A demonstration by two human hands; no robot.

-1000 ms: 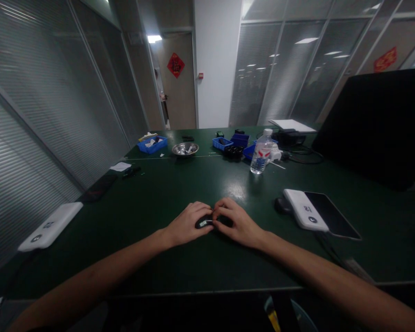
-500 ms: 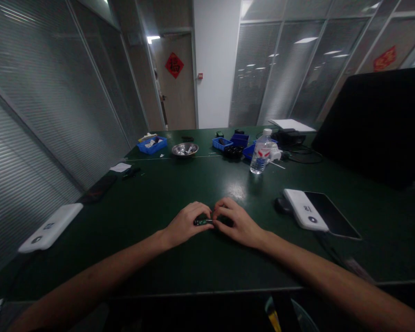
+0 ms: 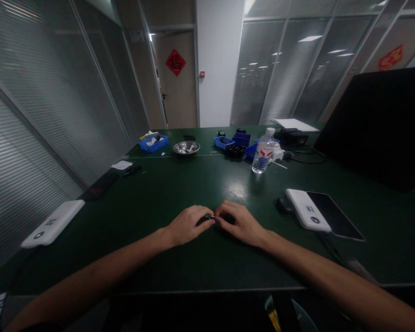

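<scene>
Just above the green tabletop [image 3: 180,184], my left hand [image 3: 184,227] pinches a small green circuit board [image 3: 210,216] between thumb and fingers. Most of the board is hidden behind those fingers; a short shiny end shows between the two hands. My right hand [image 3: 242,224] meets it from the right, thumb and fingertips closed together at that shiny end. Whatever else the right fingertips may hold is too small to make out. Both hands are close together, fingertips nearly touching.
A water bottle [image 3: 263,152] stands beyond my right hand. White power banks lie left [image 3: 53,224] and right [image 3: 307,210], the right one beside a phone [image 3: 335,216]. Farther back are a metal bowl [image 3: 186,148], blue trays [image 3: 154,144] and black cables. A dark monitor [image 3: 376,129] rises at right.
My left fingers now cover more of the circuit board, which showed more of its length before. The hands have shifted slightly and remain together; the view has moved a little.
</scene>
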